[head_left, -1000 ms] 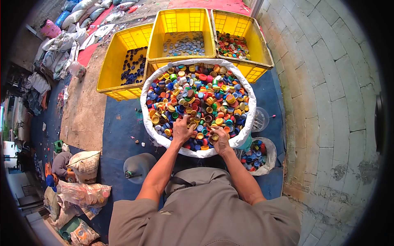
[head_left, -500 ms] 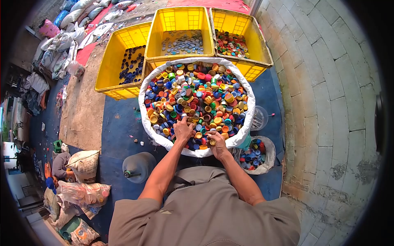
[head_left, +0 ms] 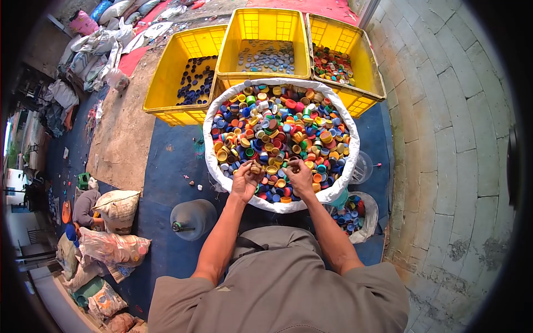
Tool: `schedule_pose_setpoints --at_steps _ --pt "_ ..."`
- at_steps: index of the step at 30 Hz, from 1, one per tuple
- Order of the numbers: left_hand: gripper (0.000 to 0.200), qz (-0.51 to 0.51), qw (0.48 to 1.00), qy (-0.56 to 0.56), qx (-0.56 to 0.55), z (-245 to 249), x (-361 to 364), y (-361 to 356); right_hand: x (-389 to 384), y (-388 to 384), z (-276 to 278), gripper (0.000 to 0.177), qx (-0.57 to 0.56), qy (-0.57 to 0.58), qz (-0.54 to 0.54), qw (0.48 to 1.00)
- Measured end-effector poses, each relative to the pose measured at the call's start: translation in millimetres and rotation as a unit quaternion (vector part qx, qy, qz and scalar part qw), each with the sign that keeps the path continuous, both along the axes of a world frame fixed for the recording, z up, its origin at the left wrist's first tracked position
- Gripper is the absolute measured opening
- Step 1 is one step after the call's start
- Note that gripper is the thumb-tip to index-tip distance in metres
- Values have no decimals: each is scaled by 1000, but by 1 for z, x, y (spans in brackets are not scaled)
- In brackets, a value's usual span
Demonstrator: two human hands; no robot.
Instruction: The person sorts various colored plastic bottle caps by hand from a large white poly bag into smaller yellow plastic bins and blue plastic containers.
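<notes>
A round, white-rimmed sack [head_left: 353,129] is filled with loose plastic bottle caps [head_left: 277,130] in many colours. Over its near left part, my left hand [head_left: 244,182] is closed, palm partly turned up, with brownish-yellow bottle caps [head_left: 256,168] at its fingers. My right hand [head_left: 300,178] is a short way to the right, just over the heap. Its fingers are bent together, and what they pinch is too small to tell from the caps around it.
Behind the sack stand three yellow crates: left with dark blue caps [head_left: 150,100], middle with pale caps [head_left: 221,65], right with mixed caps [head_left: 380,83]. A clear jug [head_left: 194,220] is at left, a small cap-filled bag [head_left: 371,217] at right. A person [head_left: 86,208] sits among sacks.
My left hand has lifted out of the heap with brownish-yellow caps at its fingers. My right hand has shifted forward over the caps. The view has turned slightly, moving the scene rightward.
</notes>
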State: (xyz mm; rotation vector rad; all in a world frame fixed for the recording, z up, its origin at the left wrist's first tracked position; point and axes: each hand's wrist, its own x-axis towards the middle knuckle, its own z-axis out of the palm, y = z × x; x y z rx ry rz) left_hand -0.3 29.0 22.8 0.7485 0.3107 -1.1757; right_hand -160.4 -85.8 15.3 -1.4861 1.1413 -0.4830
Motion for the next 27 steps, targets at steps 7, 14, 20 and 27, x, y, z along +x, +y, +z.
schedule_pose_setpoints --at_steps 7,14,20,27 --pt "21 -8 996 79 -35 -13 0 30 45 -32 -13 42 -254 66 120 957" --pt "16 -24 998 -14 60 -23 -3 51 64 -35 -22 45 -281 144 173 933" --pt "12 -25 988 -81 129 -14 6 40 62 -32 -31 39 -298 143 159 930" --pt "23 -66 915 -348 194 -15 17 -15 39 -20 -13 36 -166 0 45 985"
